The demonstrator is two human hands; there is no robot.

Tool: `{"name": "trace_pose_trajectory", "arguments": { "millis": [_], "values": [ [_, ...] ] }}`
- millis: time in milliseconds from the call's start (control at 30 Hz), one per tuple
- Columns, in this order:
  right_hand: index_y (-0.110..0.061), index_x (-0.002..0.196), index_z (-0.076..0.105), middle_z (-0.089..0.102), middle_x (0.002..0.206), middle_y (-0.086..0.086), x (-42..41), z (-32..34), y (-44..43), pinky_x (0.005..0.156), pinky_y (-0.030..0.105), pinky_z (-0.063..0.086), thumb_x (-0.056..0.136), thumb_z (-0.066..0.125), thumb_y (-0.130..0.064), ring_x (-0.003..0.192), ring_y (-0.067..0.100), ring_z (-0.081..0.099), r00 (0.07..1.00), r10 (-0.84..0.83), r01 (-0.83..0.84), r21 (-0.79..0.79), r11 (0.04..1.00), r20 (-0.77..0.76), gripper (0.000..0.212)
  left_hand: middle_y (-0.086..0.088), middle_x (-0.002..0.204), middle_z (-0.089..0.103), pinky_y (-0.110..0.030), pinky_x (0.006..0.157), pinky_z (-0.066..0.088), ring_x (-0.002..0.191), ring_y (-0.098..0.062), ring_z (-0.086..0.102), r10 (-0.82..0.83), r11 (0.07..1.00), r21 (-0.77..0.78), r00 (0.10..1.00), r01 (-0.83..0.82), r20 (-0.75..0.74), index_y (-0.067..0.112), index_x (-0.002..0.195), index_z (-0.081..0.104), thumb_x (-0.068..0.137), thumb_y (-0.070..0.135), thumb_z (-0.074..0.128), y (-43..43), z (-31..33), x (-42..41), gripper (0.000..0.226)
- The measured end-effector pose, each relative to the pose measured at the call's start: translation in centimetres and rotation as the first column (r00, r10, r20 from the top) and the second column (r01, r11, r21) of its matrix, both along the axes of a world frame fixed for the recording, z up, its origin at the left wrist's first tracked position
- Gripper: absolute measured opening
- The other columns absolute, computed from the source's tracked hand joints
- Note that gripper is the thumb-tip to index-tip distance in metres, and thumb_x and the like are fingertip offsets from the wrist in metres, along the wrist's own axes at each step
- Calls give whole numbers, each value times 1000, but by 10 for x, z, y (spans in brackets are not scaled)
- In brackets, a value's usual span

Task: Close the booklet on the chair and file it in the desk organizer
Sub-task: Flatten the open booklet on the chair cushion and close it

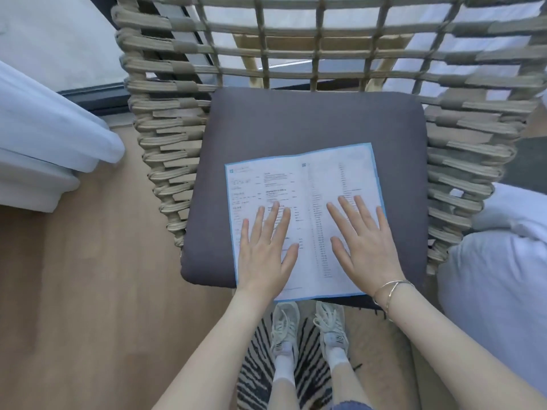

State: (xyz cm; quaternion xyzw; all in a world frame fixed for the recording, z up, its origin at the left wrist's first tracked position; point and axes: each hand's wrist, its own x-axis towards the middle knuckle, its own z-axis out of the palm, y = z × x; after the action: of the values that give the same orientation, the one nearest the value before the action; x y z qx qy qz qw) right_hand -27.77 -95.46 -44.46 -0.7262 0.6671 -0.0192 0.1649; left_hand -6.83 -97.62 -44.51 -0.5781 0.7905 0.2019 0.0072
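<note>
Booklet [305,208] open flat, spine pointing away (slightly tilted); left hand [266,250], right hand [362,244] splayed on pages.

Booklet [307,184] is lying wide open and flat under both my hands [266,255], white printed pages with a thin blue border, on the chair's [296,119] grey seat cushion.
</note>
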Motion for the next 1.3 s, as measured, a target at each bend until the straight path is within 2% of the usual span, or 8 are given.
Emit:
{"name": "trace_pose_trajectory", "arguments": {
  "millis": [133,300,467,633,900,1067,1200,1300],
  "values": [
    [-22,154,30,31,160,3,3,-39,4,117,57,17,97,33,-37,148,31,24,997,60,-60,-5,998,-54,58,1,164,7,-48,121,4,151,-23,6,-26,1000,16,998,25,63,24,155,17,98,47,30,5,-44,1,64],
    [-22,154,29,28,161,2,1,-69,9,118,57,16,99,31,-39,149,30,22,993,74,-79,-47,996,-92,58,-1,163,9,-48,121,4,151,-24,8,-59,996,-65,994,65,90,22,155,18,99,45,31,8,-78,8,63],
    [-22,154,29,27,161,2,1,-75,9,119,56,13,99,33,-39,149,30,21,992,71,-78,-72,994,-105,58,-5,163,16,-50,120,8,150,-26,12,-70,992,-100,991,81,114,19,154,21,99,45,30,8,-82,8,62],
    [-22,154,29,30,160,3,4,-72,10,118,55,12,99,33,-39,148,30,23,995,-6,-1,-71,997,-98,58,-4,162,19,-49,120,9,149,-28,17,-158,979,-117,982,169,104,20,153,24,98,45,31,-10,-79,9,61],
    [-22,155,28,28,161,3,12,-85,16,119,55,9,99,30,-41,149,29,20,991,-84,72,-115,991,-100,59,-3,163,15,-50,121,9,151,-26,11,-231,953,-173,966,249,115,21,155,18,100,46,28,-19,-97,16,61],
    [-24,156,22,24,162,2,12,-88,16,120,55,7,99,30,-42,150,29,16,990,-80,70,-89,994,-115,61,-1,163,11,-48,121,5,151,-25,10,-229,958,-147,965,247,125,22,155,15,99,47,26,-20,-98,15,62],
    [-22,154,29,29,160,4,13,-68,13,118,57,14,98,31,-40,148,31,23,992,-81,80,-17,997,-101,59,-3,163,17,-49,120,9,150,-26,15,-218,971,-69,967,228,129,21,154,21,98,45,30,-21,-77,12,61],
    [-20,152,36,36,157,5,11,-47,8,116,57,19,98,43,-33,146,32,29,995,-80,81,6,997,-50,56,-4,162,23,-49,120,11,149,-28,19,-220,975,6,973,221,73,21,153,27,97,42,34,-27,-56,12,59]
  ]
}}
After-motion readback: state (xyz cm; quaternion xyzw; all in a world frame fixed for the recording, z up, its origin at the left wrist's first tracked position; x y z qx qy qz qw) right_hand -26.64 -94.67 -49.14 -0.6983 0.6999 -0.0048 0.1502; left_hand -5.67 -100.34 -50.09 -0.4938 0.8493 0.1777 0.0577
